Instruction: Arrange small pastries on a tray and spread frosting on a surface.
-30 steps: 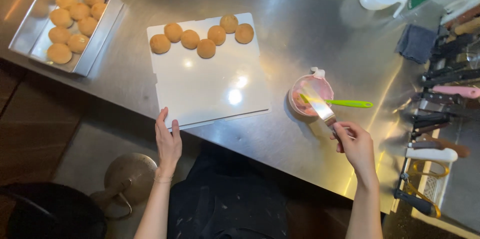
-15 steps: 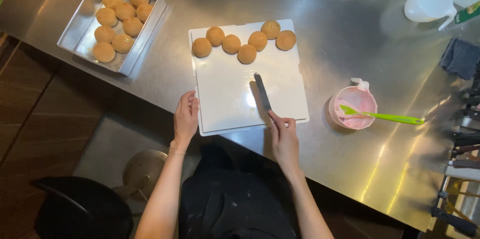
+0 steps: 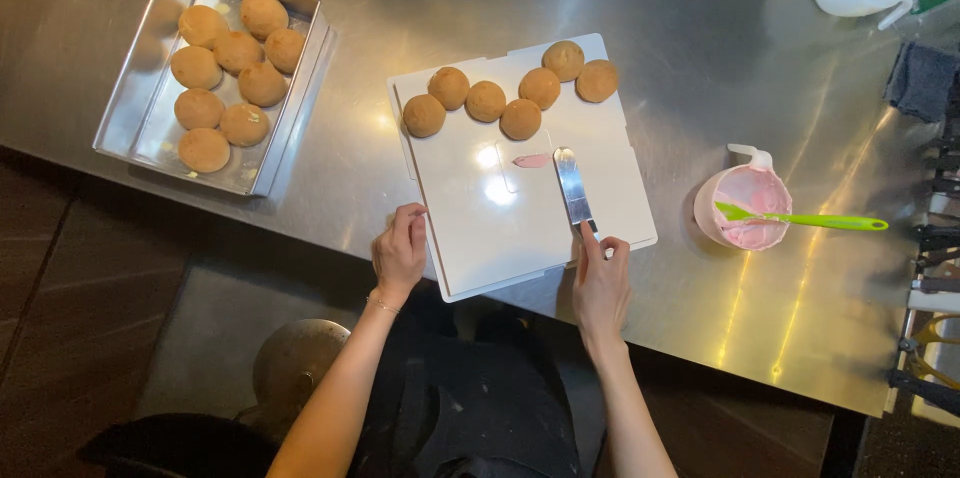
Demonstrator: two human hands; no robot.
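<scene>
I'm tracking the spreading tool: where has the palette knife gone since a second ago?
Yes. The right hand carried the palette knife away from the pink bowl, leftward onto the white board, its blade now beside a pink smear.

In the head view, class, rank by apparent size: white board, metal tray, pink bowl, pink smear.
1. White board
2. Metal tray, somewhat smaller than the board
3. Pink bowl
4. Pink smear
</scene>
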